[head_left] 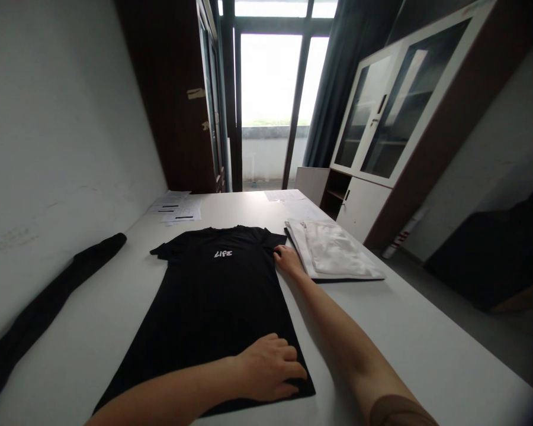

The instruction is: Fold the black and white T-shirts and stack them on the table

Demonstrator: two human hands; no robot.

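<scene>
A black T-shirt (213,302) lies spread flat on the white table, its collar toward the window and its hem toward me. Small white lettering sits high on its body. My left hand (273,367) reaches across the lower part of the shirt, and its curled fingers grip the cloth by the right side edge near the hem. Farther up the same side, my right hand (288,260) pinches the shirt just below the right sleeve. Its fingertips are partly hidden.
Beside my right hand lies a stack of clear plastic bags (337,251) with something dark underneath. Dark rolled cloth (57,302) runs along the left wall. Papers (180,208) rest at the table's far left. A white cabinet (364,204) stands beyond the table's right edge.
</scene>
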